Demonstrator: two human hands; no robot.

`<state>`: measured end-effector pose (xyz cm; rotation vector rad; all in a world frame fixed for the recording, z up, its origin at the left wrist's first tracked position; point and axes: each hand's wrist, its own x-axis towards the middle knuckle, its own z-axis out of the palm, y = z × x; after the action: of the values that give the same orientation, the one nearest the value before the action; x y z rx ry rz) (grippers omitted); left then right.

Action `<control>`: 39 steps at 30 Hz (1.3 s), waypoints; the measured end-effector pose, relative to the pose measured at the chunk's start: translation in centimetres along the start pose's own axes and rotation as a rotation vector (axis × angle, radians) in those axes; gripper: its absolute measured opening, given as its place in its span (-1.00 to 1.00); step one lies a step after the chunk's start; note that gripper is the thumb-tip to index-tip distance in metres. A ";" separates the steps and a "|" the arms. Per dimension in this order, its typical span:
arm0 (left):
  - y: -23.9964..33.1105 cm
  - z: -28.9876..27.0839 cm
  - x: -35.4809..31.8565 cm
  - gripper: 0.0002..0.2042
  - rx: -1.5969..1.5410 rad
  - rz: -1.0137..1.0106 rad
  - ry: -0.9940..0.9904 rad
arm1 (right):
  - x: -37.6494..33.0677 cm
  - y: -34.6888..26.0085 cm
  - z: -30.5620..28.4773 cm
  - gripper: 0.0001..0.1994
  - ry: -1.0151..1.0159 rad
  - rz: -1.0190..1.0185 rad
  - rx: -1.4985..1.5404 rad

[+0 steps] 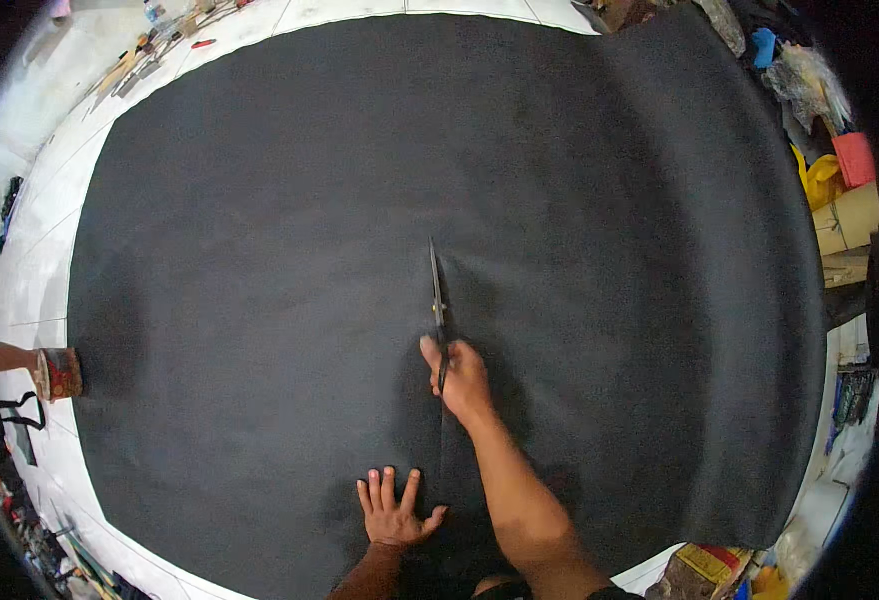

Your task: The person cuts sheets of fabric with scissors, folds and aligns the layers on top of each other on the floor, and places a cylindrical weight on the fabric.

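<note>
A large black sheet of material [260, 250] lies spread over the floor and fills most of the view. My right hand [463, 382] is closed round the handles of a pair of scissors [437, 290], whose blades point away from me near the sheet's middle. Behind the scissors a straight cut line runs through the sheet toward me. Left of that line, close to my body, my left hand [396, 518] rests flat on the sheet with its fingers spread. The sheet's right side rises into a curved roll.
White floor tiles [50, 270] border the sheet. A round tin-like container [60, 374] stands at its left edge. Tools [140, 62] lie at the far left. On the right are a yellow bag [822, 180], a red item [855, 158] and a beige roll [848, 220]. A package [705, 570] sits at the lower right.
</note>
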<state>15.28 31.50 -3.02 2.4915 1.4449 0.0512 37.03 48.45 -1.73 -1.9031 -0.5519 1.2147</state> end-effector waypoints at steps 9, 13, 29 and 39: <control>-0.1 0.4 -0.5 -0.19 0.000 0.005 -0.028 | 11.6 -7.5 0.8 -0.43 0.012 -0.106 -0.017; -0.3 -1.2 0.2 -0.27 -0.090 -0.028 -0.007 | 11.3 -8.4 1.1 -0.45 0.000 -0.079 0.045; -6.3 -5.2 45.1 -0.38 0.033 -0.254 0.320 | 11.2 -8.6 1.4 -0.52 0.117 -0.118 -0.151; -6.5 -6.3 45.6 -0.34 -0.006 -0.284 0.213 | 23.4 -14.9 2.6 -0.49 0.109 -0.106 -0.024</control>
<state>31.78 75.02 -2.99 2.3067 1.8673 0.2737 45.91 74.83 -3.14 -1.9222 -0.6030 1.0351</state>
